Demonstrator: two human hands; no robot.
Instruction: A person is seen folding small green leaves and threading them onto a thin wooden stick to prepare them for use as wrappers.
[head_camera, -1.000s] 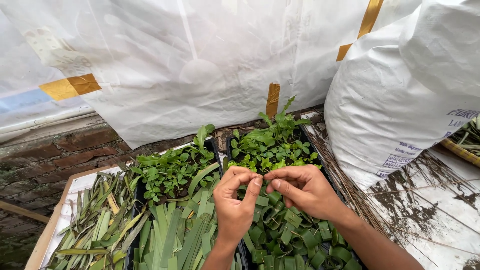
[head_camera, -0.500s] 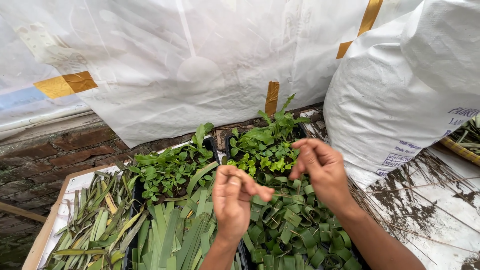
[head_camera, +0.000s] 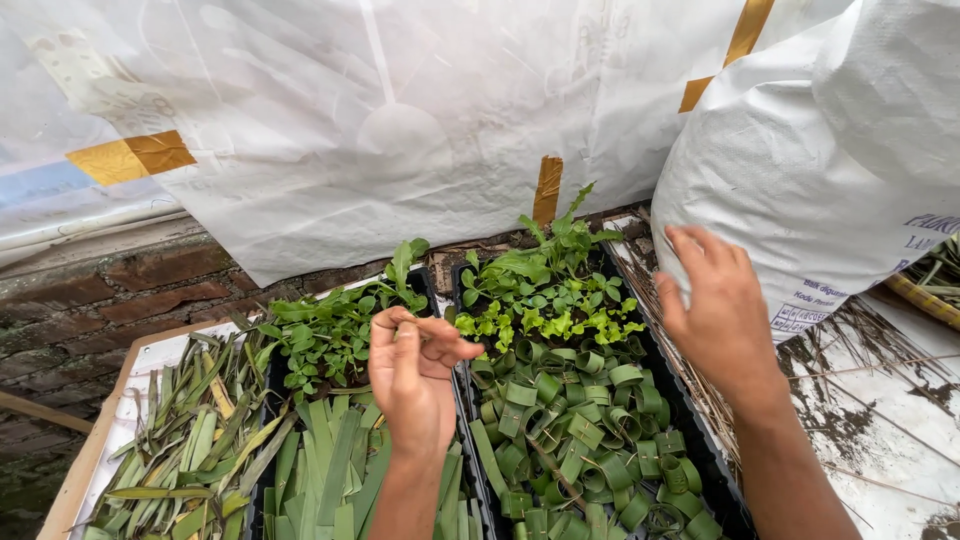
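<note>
Your left hand (head_camera: 415, 375) hovers over the black tray (head_camera: 668, 392), fingers pinched together on something small and pale that I cannot make out, held clear of the rolled leaf rings (head_camera: 575, 420). Your right hand (head_camera: 722, 318), fingers loosely apart and empty, reaches toward the dry straw (head_camera: 668, 315) beside the white sack (head_camera: 830, 150).

Black tray (head_camera: 668, 400) cut off below, left hand's (head_camera: 415, 375) grip contents hidden

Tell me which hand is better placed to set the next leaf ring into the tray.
Probably the left hand: its fingertips pinch something small above the tray of leaf rings. The right hand looks empty, off toward the white sack.
</note>
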